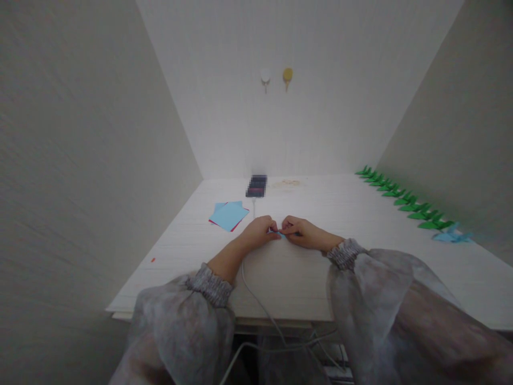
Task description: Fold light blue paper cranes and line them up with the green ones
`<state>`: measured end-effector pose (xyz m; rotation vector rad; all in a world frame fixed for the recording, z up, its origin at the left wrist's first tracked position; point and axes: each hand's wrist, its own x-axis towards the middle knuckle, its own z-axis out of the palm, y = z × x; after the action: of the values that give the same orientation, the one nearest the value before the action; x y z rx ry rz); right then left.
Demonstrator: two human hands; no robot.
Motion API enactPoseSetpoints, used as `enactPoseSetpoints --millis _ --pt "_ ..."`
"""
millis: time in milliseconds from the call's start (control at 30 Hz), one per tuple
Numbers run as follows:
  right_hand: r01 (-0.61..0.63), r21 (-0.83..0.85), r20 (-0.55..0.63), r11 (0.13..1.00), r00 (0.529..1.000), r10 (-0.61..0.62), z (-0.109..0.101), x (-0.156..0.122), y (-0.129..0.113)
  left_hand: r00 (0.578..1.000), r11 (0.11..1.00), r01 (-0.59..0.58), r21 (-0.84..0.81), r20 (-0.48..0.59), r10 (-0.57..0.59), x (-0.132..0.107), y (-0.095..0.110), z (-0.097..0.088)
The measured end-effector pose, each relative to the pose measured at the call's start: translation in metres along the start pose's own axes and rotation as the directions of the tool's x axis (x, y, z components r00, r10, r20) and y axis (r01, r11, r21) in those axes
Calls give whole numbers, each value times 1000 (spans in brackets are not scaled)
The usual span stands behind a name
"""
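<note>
My left hand point(260, 232) and my right hand point(301, 232) meet above the middle of the white table. Between their fingertips they pinch a small piece of blue paper point(282, 236), mostly hidden by the fingers. How it is folded I cannot make out. Left of my hands lies a loose stack of square paper sheets point(229, 215), light blue on top with red edges showing beneath. At the right, a row of green folded paper figures point(406, 201) runs along the table, with a light blue one point(452, 234) at its near end.
A phone point(257, 186), blurred out, lies near the back wall with a white cable point(256, 297) running past my left hand and over the table's front edge. A tiny red scrap point(153, 260) is at the left. Two hooks, white point(265, 76) and yellow point(287, 75), hang on the wall.
</note>
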<state>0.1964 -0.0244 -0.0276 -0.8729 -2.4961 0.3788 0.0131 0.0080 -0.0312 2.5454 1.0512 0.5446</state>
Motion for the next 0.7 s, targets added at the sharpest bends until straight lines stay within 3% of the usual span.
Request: enactPoseSetpoints --millis 267,467,700 --pt "-14 -19 -19 1000 1000 13 1 0 0 999 997 -46 67 25 44 1 -1 -1" --pt "-45 -37 -56 998 998 43 4 1 1 1000 1000 11 9 23 -11 -1 4 -4" --pt "-147 -112 -97 983 986 137 4 6 -3 995 999 -49 20 -85 51 -2 5 -4"
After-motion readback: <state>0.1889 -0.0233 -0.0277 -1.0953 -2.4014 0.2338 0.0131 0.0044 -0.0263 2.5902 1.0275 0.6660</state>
